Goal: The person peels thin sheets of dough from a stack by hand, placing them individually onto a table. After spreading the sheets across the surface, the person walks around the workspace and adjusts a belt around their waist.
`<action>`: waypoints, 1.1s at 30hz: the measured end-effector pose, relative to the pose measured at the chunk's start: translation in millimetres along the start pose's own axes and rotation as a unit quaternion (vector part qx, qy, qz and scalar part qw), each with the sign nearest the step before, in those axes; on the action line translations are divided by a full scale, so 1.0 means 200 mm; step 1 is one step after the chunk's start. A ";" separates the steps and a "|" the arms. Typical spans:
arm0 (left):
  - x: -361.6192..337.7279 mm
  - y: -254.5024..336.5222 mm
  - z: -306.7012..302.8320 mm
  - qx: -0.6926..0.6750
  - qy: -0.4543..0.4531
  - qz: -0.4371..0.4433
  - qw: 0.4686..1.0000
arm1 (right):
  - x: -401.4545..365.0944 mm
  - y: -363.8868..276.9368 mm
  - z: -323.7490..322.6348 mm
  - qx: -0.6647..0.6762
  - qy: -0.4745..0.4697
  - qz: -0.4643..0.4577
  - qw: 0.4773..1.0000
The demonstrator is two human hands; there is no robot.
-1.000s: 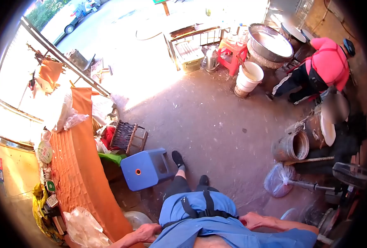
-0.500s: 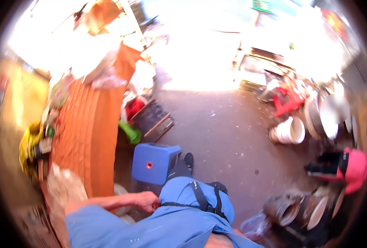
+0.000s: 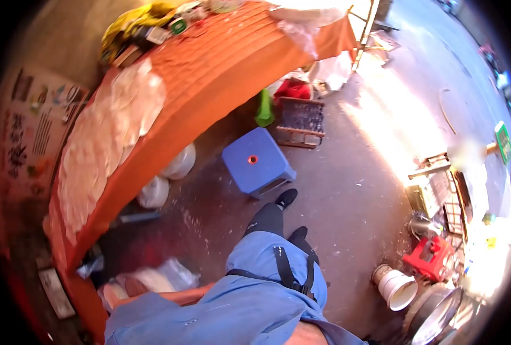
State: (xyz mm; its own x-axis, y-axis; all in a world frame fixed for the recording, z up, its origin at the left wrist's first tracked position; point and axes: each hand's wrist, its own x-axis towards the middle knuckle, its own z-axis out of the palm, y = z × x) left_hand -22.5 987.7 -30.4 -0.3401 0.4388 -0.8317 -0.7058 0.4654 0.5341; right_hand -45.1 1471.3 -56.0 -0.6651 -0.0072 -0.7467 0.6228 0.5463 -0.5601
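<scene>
My left hand [image 3: 205, 292] is only partly seen at the bottom, against the blue shirt [image 3: 209, 316]; its fingers are hidden, so whether it holds anything cannot be made out. Beyond it, past my legs, stands a blue plastic stool [image 3: 260, 164] with a round hole in its seat. My right hand is out of view. Below the left forearm and beside it lies a clear plastic bag [image 3: 178, 275] on the floor.
A table with an orange cover [image 3: 209, 75] curves along the left. A dark slatted rack [image 3: 301, 121] and a green object [image 3: 264, 109] sit by the stool. At the lower right are a white bucket [image 3: 398, 289], a red stool [image 3: 431, 259] and a large metal basin [image 3: 436, 319].
The view has turned left, so the orange table now spans the upper left and the stool shows farther ahead. My left hand, visible before, is now mostly hidden by the shirt.
</scene>
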 end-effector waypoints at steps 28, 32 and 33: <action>-0.53 -1.26 0.81 -0.341 0.270 0.044 0.900 | -0.22 -0.71 0.86 -0.300 -0.188 -0.118 0.928; -0.59 -1.30 0.89 -0.385 0.320 0.043 0.865 | -0.11 -0.85 1.00 -0.340 -0.233 -0.133 0.901; -0.59 -1.30 0.92 -0.397 0.333 0.042 0.854 | -0.05 -0.89 1.04 -0.354 -0.248 -0.139 0.891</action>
State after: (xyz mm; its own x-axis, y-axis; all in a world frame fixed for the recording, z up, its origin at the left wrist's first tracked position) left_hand 316.3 956.5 -42.7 -0.5009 -0.2133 -0.8388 -0.7707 -0.3311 0.5444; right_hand -64.0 1199.9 -22.6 -0.3790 -0.4978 -0.7801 -0.0691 0.8558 -0.5126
